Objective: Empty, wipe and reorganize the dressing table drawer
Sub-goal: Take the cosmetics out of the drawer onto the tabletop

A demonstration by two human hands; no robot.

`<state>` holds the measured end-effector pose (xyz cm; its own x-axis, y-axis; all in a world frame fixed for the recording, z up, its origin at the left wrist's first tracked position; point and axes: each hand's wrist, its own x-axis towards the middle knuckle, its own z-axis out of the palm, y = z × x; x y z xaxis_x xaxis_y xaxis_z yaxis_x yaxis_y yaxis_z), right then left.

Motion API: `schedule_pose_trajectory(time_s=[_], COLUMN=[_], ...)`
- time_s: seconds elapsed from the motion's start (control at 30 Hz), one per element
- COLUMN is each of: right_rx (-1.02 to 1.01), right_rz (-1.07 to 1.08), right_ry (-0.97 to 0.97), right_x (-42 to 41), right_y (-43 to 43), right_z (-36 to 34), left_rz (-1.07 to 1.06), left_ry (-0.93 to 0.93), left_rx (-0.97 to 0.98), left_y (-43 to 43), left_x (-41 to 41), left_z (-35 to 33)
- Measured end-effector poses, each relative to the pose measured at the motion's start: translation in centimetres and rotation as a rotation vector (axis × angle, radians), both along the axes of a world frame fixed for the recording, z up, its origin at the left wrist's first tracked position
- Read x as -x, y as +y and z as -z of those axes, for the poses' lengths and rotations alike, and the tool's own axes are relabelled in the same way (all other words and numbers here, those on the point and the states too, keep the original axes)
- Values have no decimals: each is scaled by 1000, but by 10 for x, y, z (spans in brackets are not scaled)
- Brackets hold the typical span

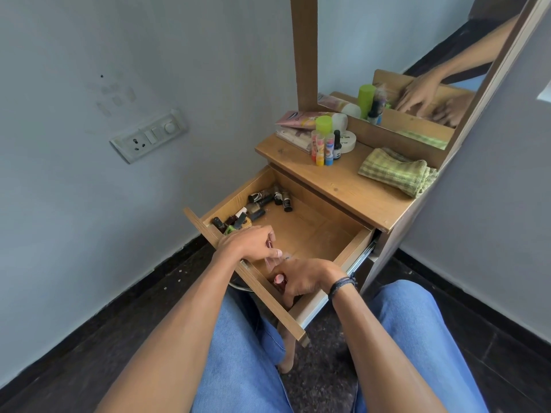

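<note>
The wooden drawer (316,225) of the dressing table stands pulled out in front of me. Several nail polish bottles (262,204) lie jumbled in its far left corner. My left hand (250,242) reaches over the drawer's front edge and pinches a small clear item with a dark red tip. My right hand (304,278) is inside the near part of the drawer, closed around a dark red bottle (280,280) with a pink cap. The rest of the drawer floor is bare wood.
On the tabletop (343,180) stand a green-capped bottle (323,125), small colourful tubes (322,147), a tape roll (347,141), a cream tube and a folded green cloth (396,171). A mirror (417,64) rises behind. A wall socket (149,137) sits left. My jeans-clad knees are below.
</note>
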<state>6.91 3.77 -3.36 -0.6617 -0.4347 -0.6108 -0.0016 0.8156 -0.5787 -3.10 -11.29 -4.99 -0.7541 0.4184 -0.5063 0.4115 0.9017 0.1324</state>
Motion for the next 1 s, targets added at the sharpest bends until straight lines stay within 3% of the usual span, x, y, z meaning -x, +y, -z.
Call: schedule_pose_trajectory(time_s=[0.23, 0.6, 0.83, 1.0], right_rx=[3, 87, 347, 424], right_rz=[-11, 196, 529, 855], right_ry=[92, 346, 439, 713], right_x=[-2, -14, -15, -3], right_y=[2, 29, 66, 87], right_z=[3, -7, -29, -62], left_rz=[-35, -43, -227, -293], left_ry=[-85, -88, -33, -16], left_rx=[-37, -79, -2, 68], left_y=[0, -1, 17, 41], left_x=[5, -2, -18, -36], left_z=[0, -6, 6, 8])
